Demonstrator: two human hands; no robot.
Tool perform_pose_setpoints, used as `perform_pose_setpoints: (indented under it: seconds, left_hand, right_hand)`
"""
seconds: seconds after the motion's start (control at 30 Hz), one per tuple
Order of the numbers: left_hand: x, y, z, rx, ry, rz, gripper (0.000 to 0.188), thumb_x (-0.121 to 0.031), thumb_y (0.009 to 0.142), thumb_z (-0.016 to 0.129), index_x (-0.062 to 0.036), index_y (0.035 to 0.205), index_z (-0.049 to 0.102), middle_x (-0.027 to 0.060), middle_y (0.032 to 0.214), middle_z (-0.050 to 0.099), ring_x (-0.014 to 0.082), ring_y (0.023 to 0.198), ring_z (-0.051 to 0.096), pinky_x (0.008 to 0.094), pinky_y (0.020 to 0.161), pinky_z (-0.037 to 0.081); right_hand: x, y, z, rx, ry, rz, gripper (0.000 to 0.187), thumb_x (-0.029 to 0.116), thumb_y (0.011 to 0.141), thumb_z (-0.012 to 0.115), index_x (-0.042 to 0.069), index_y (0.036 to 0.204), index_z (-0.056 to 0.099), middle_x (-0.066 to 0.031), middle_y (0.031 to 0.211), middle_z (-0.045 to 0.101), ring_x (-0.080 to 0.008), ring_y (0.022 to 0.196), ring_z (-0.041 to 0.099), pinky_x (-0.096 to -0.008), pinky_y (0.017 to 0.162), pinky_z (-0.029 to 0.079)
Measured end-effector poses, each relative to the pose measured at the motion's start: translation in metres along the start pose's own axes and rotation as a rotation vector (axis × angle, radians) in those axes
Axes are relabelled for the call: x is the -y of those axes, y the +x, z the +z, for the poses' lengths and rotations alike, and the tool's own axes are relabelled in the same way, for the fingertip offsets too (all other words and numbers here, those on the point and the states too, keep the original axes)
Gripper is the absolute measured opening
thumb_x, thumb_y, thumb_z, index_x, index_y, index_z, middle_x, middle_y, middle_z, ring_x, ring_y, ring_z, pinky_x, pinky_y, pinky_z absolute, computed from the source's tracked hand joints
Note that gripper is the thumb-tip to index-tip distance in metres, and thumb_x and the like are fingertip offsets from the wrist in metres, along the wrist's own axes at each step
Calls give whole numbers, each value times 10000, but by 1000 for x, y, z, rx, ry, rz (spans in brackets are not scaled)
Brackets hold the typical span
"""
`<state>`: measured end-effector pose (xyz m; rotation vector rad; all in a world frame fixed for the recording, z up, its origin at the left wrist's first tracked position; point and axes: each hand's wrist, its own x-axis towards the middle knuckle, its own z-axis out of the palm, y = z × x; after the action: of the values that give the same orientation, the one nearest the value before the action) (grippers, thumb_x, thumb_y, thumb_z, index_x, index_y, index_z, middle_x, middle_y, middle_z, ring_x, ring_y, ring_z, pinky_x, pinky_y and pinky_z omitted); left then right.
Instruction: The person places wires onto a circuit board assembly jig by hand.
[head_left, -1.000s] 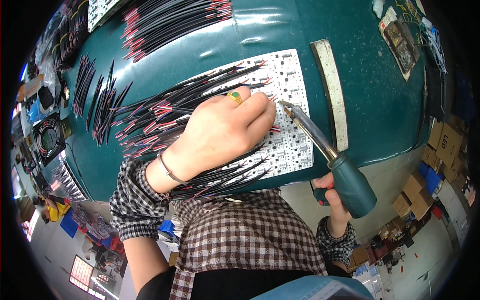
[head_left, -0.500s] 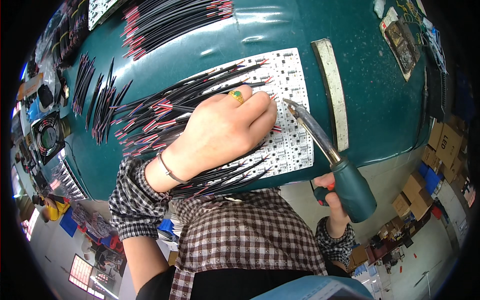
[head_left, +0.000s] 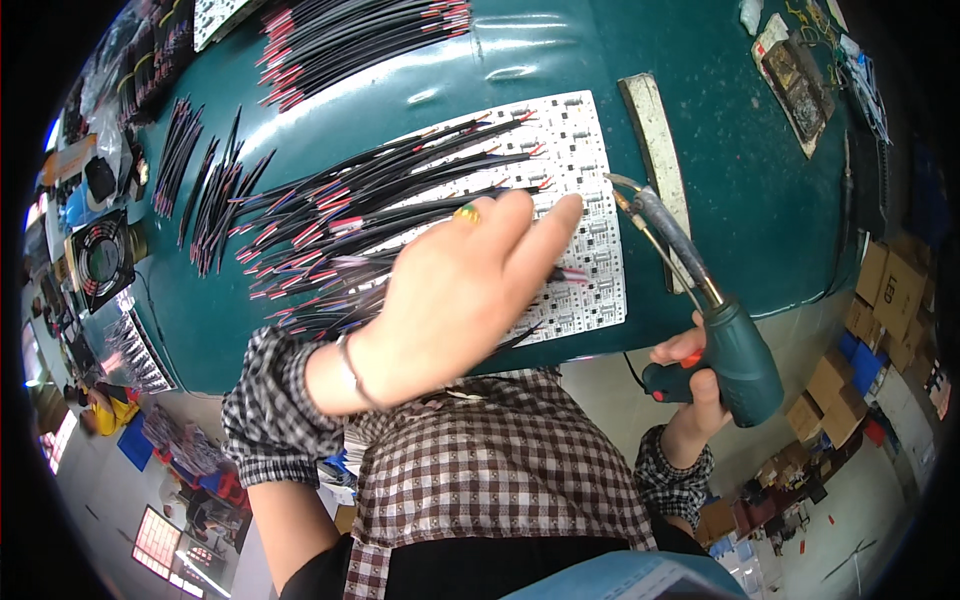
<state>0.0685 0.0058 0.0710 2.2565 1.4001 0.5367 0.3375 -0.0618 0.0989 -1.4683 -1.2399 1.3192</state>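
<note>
My left hand [head_left: 455, 290], slightly blurred, is over the white circuit-board panel [head_left: 590, 235]. A black wire with a reddish end [head_left: 570, 275] runs beneath the palm and moves with this hand; the thumb and the grip itself are hidden. Rows of black wires [head_left: 400, 180] lie across the panel, their red tips on its right part. My right hand [head_left: 695, 400] grips the handle of a green soldering gun [head_left: 745, 365]. Its metal tip and thin feed tube point up and left, above the panel's right edge.
A pale strip [head_left: 660, 170] lies right of the panel on the green table mat [head_left: 740, 220]. More wire bundles [head_left: 370, 40] sit at the back and left. A dark fan [head_left: 100, 255] stands far left, a burnt-looking tray [head_left: 797, 85] back right. Cardboard boxes [head_left: 890, 290] are beyond.
The soldering gun has moved right and its tip has lifted away from the wire ends. My left hand has moved slightly right and toward me, its index finger now stretched out.
</note>
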Motion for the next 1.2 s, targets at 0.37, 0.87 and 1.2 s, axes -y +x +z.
perform_pose_setpoints:
  seconds: [0.37, 0.87, 1.2]
  left_hand:
    - [11, -9, 16, -122, -72, 105, 387, 31, 697, 690, -64, 1072, 712, 65, 864, 540, 191, 708, 573, 315, 590, 482]
    - [17, -9, 25, -169, 123, 130, 408, -42, 724, 698, -5, 1130, 689, 54, 934, 606, 200, 738, 590, 302, 557, 487]
    - [19, -8, 33, -282, 25, 155, 399, -34, 688, 669, -9, 1084, 706, 52, 925, 602, 198, 763, 596, 300, 616, 520]
  right_hand:
    - [-11, -5, -8, 25, 32, -26, 700, 414, 926, 671, -154, 1297, 501, -155, 950, 663, -250, 808, 689, -344, 679, 606]
    - [-13, -2, -1, 44, 51, 32, 699, 414, 914, 690, -136, 1308, 515, -166, 1005, 677, -279, 895, 712, -331, 676, 616]
    - [-11, -5, 1, 27, 8, 41, 717, 437, 911, 691, -134, 1308, 515, -186, 1041, 680, -287, 906, 715, -332, 679, 617]
